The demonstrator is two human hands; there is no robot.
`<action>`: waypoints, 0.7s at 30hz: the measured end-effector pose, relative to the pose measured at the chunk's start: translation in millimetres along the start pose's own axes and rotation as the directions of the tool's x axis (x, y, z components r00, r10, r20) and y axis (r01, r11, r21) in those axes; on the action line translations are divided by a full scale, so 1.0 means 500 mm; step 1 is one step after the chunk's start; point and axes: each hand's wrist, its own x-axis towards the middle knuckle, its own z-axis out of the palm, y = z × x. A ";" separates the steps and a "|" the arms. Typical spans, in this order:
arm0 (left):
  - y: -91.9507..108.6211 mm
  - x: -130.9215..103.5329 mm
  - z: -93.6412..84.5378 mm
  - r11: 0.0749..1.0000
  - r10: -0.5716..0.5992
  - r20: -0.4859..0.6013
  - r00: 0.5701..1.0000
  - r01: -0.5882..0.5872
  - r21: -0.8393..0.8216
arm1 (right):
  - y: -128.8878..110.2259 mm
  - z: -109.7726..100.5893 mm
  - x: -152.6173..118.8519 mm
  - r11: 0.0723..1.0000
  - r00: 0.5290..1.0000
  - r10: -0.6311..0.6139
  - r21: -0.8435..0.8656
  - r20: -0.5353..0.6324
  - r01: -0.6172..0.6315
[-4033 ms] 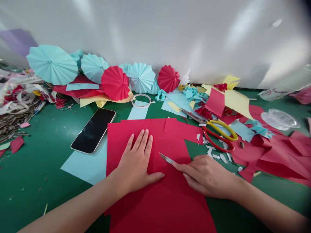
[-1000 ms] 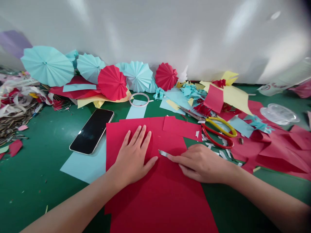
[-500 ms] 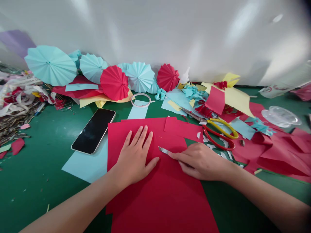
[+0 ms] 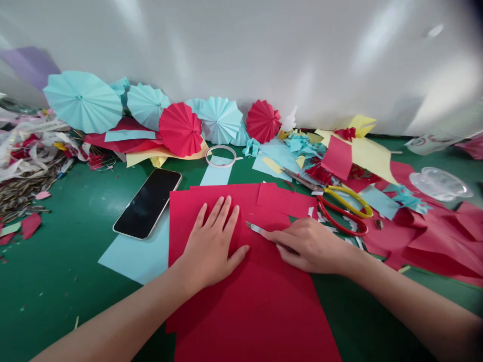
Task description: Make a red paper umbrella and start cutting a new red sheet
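Several sheets of red paper (image 4: 245, 317) lie overlapped on the green table in front of me. My left hand (image 4: 213, 246) rests flat on them, fingers spread and pointing away from me. To its right, my right hand (image 4: 311, 246) is closed around a utility knife (image 4: 256, 228). The knife's blade points left, its tip at or just above the red paper; its handle is mostly hidden in my fingers. Just beyond the blade lies a smaller red paper piece (image 4: 285, 200) on top of the sheets.
A phone (image 4: 148, 203) lies on light blue paper (image 4: 132, 256) at left. Scissors (image 4: 349, 208) with red and yellow handles sit beyond my right hand. A tape roll (image 4: 221, 163) and pleated paper rosettes (image 4: 221, 119) stand at the back. Crumpled red paper (image 4: 433, 241) covers the right side.
The knife and my right hand have moved slightly away from me over the red paper. My left hand keeps its place on the sheets. The whole view has shifted a little.
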 end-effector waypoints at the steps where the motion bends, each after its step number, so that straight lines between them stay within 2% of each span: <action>1: 0.000 0.000 0.000 1.000 0.000 -0.001 1.000 0.000 0.000 | 0.001 0.000 0.001 1.000 1.000 0.002 -0.003 -0.002 -0.002; 21: 0.001 0.000 0.001 1.000 -0.004 0.002 1.000 0.004 -0.007 | 0.009 -0.001 0.012 0.998 0.999 0.036 -0.050 0.028 -0.035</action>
